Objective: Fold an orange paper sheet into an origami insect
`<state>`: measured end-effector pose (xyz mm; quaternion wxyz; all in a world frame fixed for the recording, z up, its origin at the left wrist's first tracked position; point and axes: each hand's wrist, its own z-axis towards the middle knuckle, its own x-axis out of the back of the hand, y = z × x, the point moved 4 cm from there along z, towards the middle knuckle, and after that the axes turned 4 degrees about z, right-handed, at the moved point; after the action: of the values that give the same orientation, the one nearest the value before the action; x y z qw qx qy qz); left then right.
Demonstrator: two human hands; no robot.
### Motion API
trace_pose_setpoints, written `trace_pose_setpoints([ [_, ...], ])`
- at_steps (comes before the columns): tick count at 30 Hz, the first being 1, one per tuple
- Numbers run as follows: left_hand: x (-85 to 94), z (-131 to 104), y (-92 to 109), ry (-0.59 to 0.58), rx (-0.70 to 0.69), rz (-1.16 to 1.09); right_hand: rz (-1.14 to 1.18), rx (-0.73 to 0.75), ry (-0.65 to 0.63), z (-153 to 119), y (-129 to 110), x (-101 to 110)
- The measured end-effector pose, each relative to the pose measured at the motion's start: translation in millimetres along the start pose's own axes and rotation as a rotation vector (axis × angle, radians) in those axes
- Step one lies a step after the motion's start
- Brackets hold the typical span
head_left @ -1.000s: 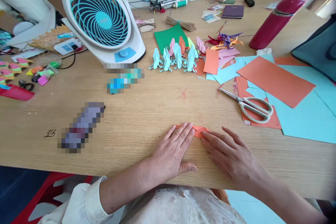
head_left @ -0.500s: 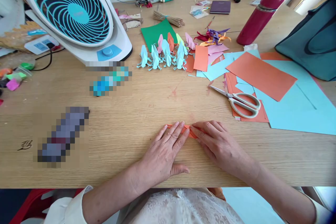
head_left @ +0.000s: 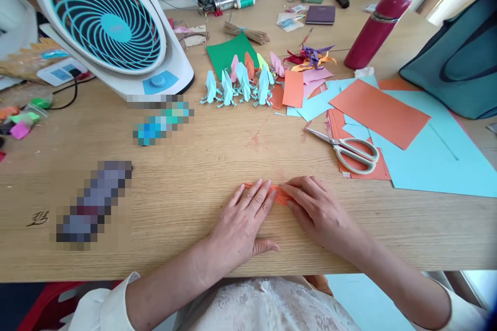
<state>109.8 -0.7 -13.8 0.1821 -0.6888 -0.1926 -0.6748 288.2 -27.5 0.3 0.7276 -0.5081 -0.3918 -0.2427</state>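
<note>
A small folded piece of orange paper [head_left: 280, 196] lies on the wooden table near its front edge, largely covered by my hands. My left hand [head_left: 243, 222] lies flat over its left part, fingers stretched out and thumb apart. At its right end, my right hand [head_left: 316, 212] has bent fingers pressed together on the paper. White-handled scissors [head_left: 355, 155] rest to the right on orange sheets. Beyond my hands stand several folded light-blue paper figures [head_left: 244, 83], with pink, orange and yellow-green ones behind them.
A white fan [head_left: 173, 62] stands at the back left. Two blurred-out objects lie on the left of the table [head_left: 163, 232]. Light-blue sheets [head_left: 446, 165], a red bottle [head_left: 373, 36] and a teal bag [head_left: 458, 67] are on the right.
The fingers of my right hand have bent more and shifted slightly on the orange paper. My left hand stays flat in place. The view has shifted a little.
</note>
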Motion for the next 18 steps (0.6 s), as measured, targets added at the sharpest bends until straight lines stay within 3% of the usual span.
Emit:
trace_pose_setpoints([
  [4,0.2,-1,-4,0.016,-0.030,-0.024,-0.062,-0.163,0.078,6,-2,-2],
  [8,1.9,1,-12,0.038,-0.098,-0.024,-0.149,-0.249,0.069,15,-7,-9],
  [13,9.3,11,-26,0.205,-0.165,-0.086,-0.161,-0.305,0.015,24,-11,-13],
  [15,13.4,18,-32,0.248,-0.134,-0.183,-0.132,-0.324,0.002,25,-12,-13],
  [18,18.6,31,-40,0.203,-0.024,-0.328,-0.082,-0.346,-0.017,27,-12,-11],
])
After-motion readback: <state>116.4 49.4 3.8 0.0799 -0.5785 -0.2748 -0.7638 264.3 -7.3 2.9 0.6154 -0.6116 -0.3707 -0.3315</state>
